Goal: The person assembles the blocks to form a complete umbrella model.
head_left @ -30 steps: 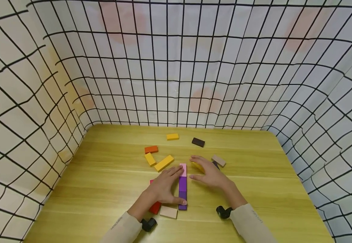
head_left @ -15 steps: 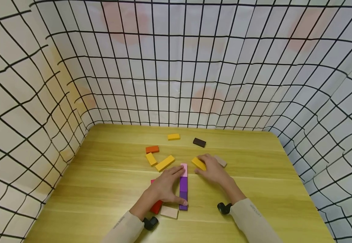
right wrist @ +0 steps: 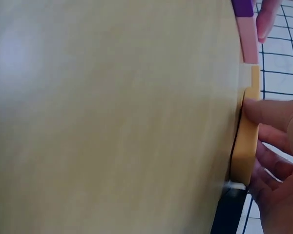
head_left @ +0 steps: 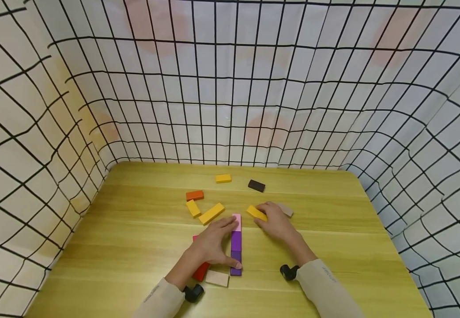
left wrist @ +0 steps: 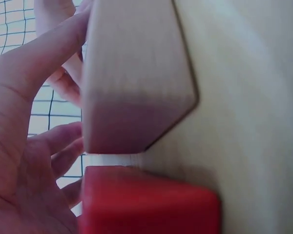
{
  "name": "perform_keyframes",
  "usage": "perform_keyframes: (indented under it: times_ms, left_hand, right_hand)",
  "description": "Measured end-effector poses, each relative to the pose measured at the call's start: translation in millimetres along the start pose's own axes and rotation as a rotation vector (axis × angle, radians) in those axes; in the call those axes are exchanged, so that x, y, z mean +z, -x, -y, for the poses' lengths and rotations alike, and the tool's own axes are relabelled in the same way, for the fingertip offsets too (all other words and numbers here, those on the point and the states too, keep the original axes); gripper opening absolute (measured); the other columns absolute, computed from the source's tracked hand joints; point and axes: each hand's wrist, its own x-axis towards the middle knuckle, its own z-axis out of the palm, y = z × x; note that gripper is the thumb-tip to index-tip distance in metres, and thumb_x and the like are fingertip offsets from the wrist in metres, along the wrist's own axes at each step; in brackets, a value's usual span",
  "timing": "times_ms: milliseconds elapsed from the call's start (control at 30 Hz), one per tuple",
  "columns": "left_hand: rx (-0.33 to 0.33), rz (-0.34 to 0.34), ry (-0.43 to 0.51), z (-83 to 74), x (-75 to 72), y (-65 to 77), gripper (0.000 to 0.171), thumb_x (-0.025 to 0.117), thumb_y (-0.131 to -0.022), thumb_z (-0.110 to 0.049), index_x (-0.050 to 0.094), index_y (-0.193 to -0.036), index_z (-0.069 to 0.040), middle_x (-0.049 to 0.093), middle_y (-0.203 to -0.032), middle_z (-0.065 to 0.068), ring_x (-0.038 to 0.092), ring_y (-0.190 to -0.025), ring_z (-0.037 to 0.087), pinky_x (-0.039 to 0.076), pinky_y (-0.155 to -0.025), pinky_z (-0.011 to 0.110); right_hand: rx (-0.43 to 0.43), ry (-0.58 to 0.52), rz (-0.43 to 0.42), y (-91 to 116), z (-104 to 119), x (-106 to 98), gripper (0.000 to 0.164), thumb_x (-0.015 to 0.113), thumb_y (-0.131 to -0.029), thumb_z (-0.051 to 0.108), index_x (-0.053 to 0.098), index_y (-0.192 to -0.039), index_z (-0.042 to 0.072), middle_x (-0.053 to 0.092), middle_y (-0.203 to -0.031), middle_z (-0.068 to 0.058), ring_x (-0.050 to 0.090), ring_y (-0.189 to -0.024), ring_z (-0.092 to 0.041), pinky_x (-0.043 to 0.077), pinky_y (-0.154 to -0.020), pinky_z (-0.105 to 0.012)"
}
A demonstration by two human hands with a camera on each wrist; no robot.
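Observation:
A straight row of blocks lies on the wooden table: a pink block [head_left: 236,217] at the far end, a purple block [head_left: 235,241] in the middle, a dark purple block [head_left: 235,257] nearest me. My left hand [head_left: 211,244] rests along this row, its fingers on the pink block and thumb on the dark purple one. To the right, my right hand [head_left: 278,224] pinches a yellow block [head_left: 255,212] between thumb and fingers. That yellow block [right wrist: 245,146] appears close to the table in the right wrist view, with a black block [right wrist: 228,212] beside it.
Red [head_left: 200,272] and beige [head_left: 217,278] blocks lie by my left wrist. Farther off are yellow blocks [head_left: 211,213], an orange block [head_left: 194,195] and a dark brown block [head_left: 256,185]. A greyish block [head_left: 286,210] sits behind my right hand. Black netting [head_left: 230,106] encloses the table.
My right hand has closed from a spread position onto the yellow block, which shows more clearly now. My left hand stays on the row. The head view has shifted slightly.

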Motion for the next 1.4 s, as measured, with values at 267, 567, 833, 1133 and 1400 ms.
perform_keyframes:
  times_ms: [267,567,833,1133,1400]
  left_hand:
    - [-0.024,0.002,0.039,1.4,-2.4,5.5,0.125,0.086,-0.060,-0.076,0.038,-0.161,-0.020,0.029,-0.170,-0.004,0.029,-0.156,0.030,0.032,-0.124,0.053]
    - [-0.018,-0.003,0.035,-0.9,-3.1,2.1,0.124,0.087,-0.060,-0.074,0.039,-0.160,-0.019,0.029,-0.170,-0.003,0.030,-0.156,0.033,0.032,-0.124,0.056]
    - [-0.015,0.007,-0.001,-0.7,0.3,-2.0,0.125,0.083,-0.060,-0.079,0.037,-0.161,-0.022,0.026,-0.171,-0.005,0.029,-0.156,0.031,0.032,-0.124,0.054]
    - [-0.008,0.014,-0.009,-1.0,-0.5,-0.9,0.124,0.084,-0.062,-0.077,0.037,-0.161,-0.020,0.027,-0.171,-0.004,0.029,-0.156,0.032,0.030,-0.125,0.053]
    - [-0.004,0.010,0.000,-3.4,-1.9,-1.6,0.124,0.084,-0.063,-0.076,0.036,-0.162,-0.020,0.026,-0.171,-0.004,0.028,-0.157,0.033,0.029,-0.125,0.054]
  right_hand:
    - [-0.021,0.033,-0.008,-10.6,9.6,8.6,0.039,0.070,-0.098,0.016,0.066,-0.136,0.007,0.065,-0.130,-0.011,0.059,-0.123,-0.032,0.050,-0.107,-0.050]
    - [-0.031,0.056,-0.012,-16.9,15.3,8.8,0.039,0.068,-0.099,0.014,0.066,-0.137,0.010,0.062,-0.135,-0.010,0.055,-0.132,-0.032,0.047,-0.112,-0.051]
    - [-0.021,0.061,0.002,-21.6,19.7,10.9,0.038,0.066,-0.100,0.013,0.066,-0.138,0.011,0.062,-0.137,-0.009,0.055,-0.132,-0.031,0.048,-0.111,-0.051]
    - [-0.018,0.061,0.033,-23.7,26.7,13.5,0.041,0.069,-0.099,0.022,0.065,-0.139,0.012,0.061,-0.138,-0.009,0.055,-0.133,-0.030,0.046,-0.113,-0.050]
    - [-0.021,0.065,0.019,-24.4,27.2,15.5,0.037,0.067,-0.101,0.025,0.067,-0.136,0.015,0.062,-0.136,-0.008,0.055,-0.132,-0.029,0.046,-0.113,-0.049]
